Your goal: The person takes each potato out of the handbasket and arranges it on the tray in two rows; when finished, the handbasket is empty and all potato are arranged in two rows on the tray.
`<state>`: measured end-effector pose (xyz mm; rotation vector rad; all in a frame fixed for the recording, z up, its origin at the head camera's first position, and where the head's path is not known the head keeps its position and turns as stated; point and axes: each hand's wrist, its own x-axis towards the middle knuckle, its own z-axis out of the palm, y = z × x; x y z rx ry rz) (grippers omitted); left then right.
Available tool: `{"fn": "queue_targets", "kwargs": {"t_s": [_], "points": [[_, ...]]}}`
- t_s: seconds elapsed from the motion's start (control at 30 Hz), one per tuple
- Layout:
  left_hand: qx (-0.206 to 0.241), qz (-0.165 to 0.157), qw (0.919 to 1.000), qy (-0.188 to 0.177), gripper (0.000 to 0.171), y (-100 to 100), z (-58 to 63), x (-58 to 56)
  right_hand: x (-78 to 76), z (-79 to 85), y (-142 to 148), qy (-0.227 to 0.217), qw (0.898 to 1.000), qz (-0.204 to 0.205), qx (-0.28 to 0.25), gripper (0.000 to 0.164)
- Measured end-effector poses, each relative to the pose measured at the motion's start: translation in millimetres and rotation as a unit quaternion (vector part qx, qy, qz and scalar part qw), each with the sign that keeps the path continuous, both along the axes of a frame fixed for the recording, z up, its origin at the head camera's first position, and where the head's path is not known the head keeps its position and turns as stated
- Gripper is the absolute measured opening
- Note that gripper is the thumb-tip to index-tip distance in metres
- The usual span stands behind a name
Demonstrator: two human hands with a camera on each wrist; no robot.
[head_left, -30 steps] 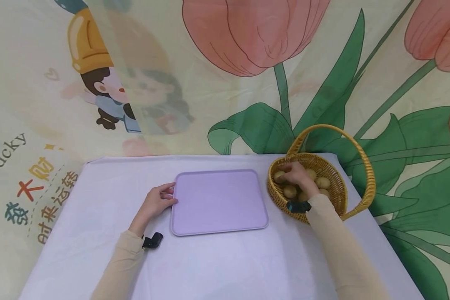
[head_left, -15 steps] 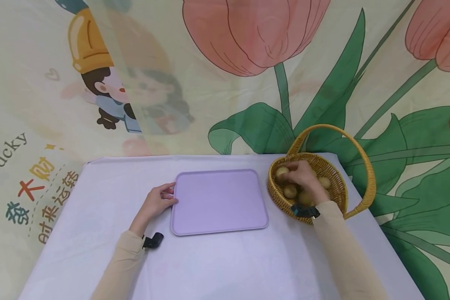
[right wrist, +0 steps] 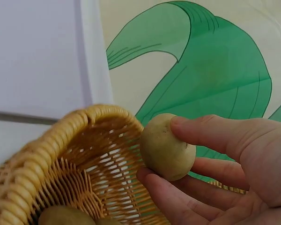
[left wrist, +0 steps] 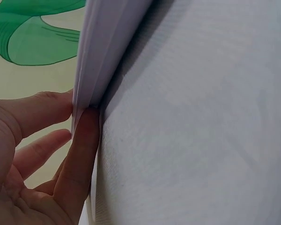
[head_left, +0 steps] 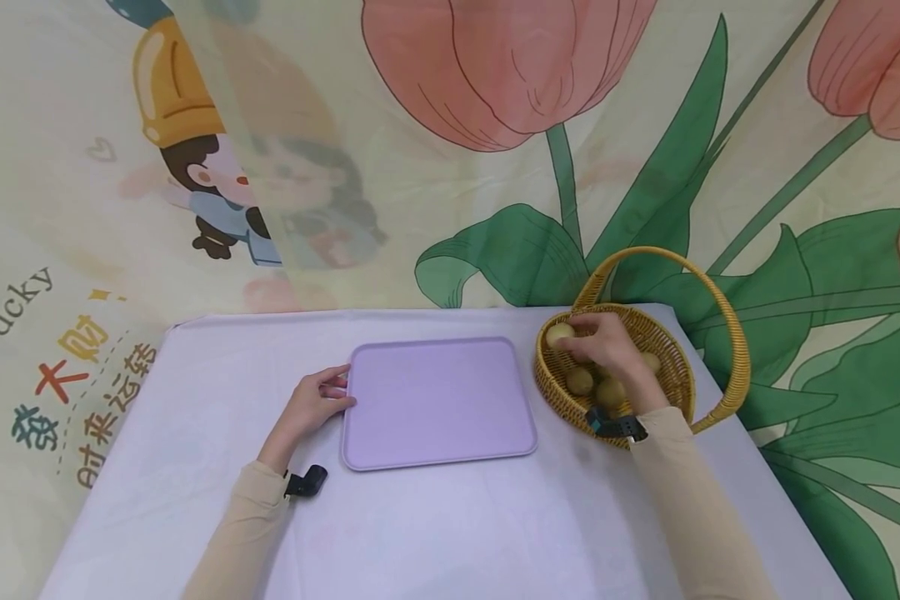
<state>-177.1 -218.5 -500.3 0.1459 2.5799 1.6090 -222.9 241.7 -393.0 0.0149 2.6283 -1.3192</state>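
1. Right hand (head_left: 606, 346) is pinching one potato (head_left: 559, 335). Right wrist view: thumb across the upper side, fingertips underneath.
2. That potato is at the far-left part of the basket (head_left: 554, 402), within the rim's outline as seen from my head. Can't tell how high it sits relative to the rim.
3. Potato is near round, so no long axis to line up. It sits at the left end of my right hand, i.e. on the tray side.
4. Key relation: tray (head_left: 441, 406) lies left of the right hand and a bit nearer to me. Its long axis runs roughly left-right, short right edge facing the basket with a strip of cloth (head_left: 562, 500) between them.
5. Handle (head_left: 737, 358) leans off to the right, so it doesn't cross that side. I'd judge the left rim to be the main thing between potato and tray.
6. Left hand (head_left: 313, 406) is at the tray's far end, pinching the left edge, thumb over and a finger below. Right hand is clearly nearer the basket.
7. Other potatoes (head_left: 611, 392) lie lower in the basket. Exact count unclear, my hand and wrist hide some.
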Motion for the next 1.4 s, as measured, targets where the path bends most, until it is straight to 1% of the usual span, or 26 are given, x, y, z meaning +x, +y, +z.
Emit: {"fn": "queue_targets", "kwargs": {"t_s": [0.13,0.27,0.37,0.43,0.5,0.6,0.77,1.0,1.17,1.27,1.4], "points": [[0.003,-0.004,1.0,-0.003,0.061,0.1,1.0,0.8,2.2,2.2,-6.9,0.02,0.999,0.011,0.026,0.06],[-0.001,-0.003,1.0,-0.007,0.061,0.2,1.4,1.2,2.3,2.9,-16.0,0.044,0.998,0.024,0.033,0.057],[-0.003,-0.001,1.0,-0.008,0.061,0.1,1.4,1.4,0.0,-0.4,-24.1,0.07,0.997,0.037,0.014,0.052],[-0.002,-0.001,1.0,-0.009,0.061,0.1,1.4,1.6,-1.6,-3.0,-30.3,0.084,0.995,0.046,0.011,0.05],[-0.002,0.0,1.0,-0.009,0.06,0.0,1.3,1.5,-3.0,-5.2,-37.4,0.091,0.995,0.052,0.005,0.049],[-0.005,0.0,1.0,-0.009,0.06,-0.3,1.1,1.3,-4.9,-9.3,-49.7,0.089,0.995,0.053,-0.001,0.049],[-0.011,0.005,0.9999,-0.01,0.06,-1.4,0.6,1.5,-9.3,-21.8,-74.9,0.081,0.994,0.065,-0.019,0.05],[-0.006,0.002,0.9999,-0.015,0.06,-1.9,-0.2,1.3,-10.4,-39.3,-115.9,0.093,0.988,0.087,-0.085,0.046],[-0.004,0.005,0.9998,-0.021,0.061,-0.6,2.5,1.6,-10.8,-57.3,-151.4,0.08,0.99,0.069,-0.095,0.045],[0.001,0.007,0.9996,-0.026,0.062,0.4,3.8,1.4,-9.2,-69.5,-176.4,0.073,0.992,0.057,-0.09,0.046],[0.007,0.009,0.9996,-0.027,0.062,1.0,4.2,1.3,-5.6,-82.4,-206.7,0.064,0.991,0.061,-0.098,0.048]]}}
